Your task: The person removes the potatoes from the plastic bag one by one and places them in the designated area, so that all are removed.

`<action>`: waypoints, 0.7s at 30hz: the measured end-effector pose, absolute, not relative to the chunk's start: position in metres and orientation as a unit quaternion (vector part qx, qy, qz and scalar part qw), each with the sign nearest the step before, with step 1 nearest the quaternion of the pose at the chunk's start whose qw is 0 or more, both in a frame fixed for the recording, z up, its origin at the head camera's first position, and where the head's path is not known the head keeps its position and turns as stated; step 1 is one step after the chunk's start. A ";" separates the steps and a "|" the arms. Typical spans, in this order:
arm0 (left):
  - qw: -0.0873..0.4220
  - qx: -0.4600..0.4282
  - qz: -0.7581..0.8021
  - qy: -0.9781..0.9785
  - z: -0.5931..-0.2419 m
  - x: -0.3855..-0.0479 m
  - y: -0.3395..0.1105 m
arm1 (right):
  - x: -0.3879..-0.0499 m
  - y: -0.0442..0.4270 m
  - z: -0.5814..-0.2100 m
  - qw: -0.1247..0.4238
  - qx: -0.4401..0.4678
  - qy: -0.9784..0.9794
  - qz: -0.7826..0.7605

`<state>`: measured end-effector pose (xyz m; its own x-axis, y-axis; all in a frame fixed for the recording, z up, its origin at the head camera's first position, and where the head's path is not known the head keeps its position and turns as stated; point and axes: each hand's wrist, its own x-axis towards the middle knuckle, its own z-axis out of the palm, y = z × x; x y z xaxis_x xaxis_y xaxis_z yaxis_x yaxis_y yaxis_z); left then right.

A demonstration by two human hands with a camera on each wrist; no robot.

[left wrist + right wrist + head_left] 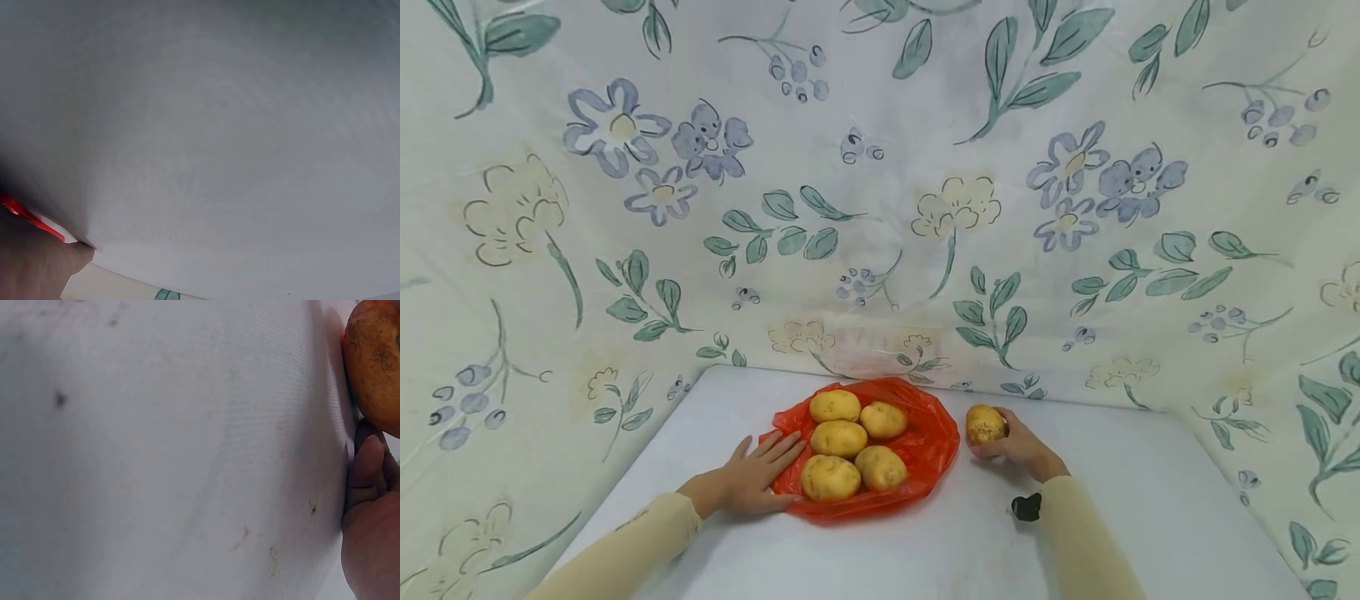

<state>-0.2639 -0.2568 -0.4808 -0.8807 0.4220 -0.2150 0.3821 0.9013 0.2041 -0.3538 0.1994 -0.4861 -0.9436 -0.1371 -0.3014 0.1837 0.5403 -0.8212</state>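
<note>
Several potatoes lie on a spread red plastic bag in the middle of the white table. My left hand rests on the bag's left edge with its fingers straight and spread. A strip of the red bag shows beside that hand in the left wrist view. To the right of the bag, my right hand grips a single potato from its right side. In the right wrist view this potato has brownish marks on its skin, and the hand is low against the table.
The white table extends on both sides of the bag. Behind it hangs a floral-printed sheet, which also encloses the left and right sides. A small black object is at the right sleeve. Small dark specks mark the table surface.
</note>
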 end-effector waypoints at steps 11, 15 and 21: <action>0.134 0.194 0.077 0.969 -0.485 -0.255 -0.263 | -0.347 0.191 -0.493 0.158 0.004 0.861 -0.483; 0.136 0.198 0.086 0.967 -0.489 -0.256 -0.259 | -0.341 0.196 -0.494 0.153 0.006 0.862 -0.483; 0.130 0.200 0.076 0.968 -0.483 -0.264 -0.255 | -0.348 0.201 -0.487 0.152 0.004 0.865 -0.479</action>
<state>-0.2639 -0.2550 -0.4834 -0.8862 0.4066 -0.2222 0.3668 0.9086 0.1998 -0.3479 0.2014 -0.4868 -0.9540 -0.1387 -0.2657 0.1515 0.5418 -0.8268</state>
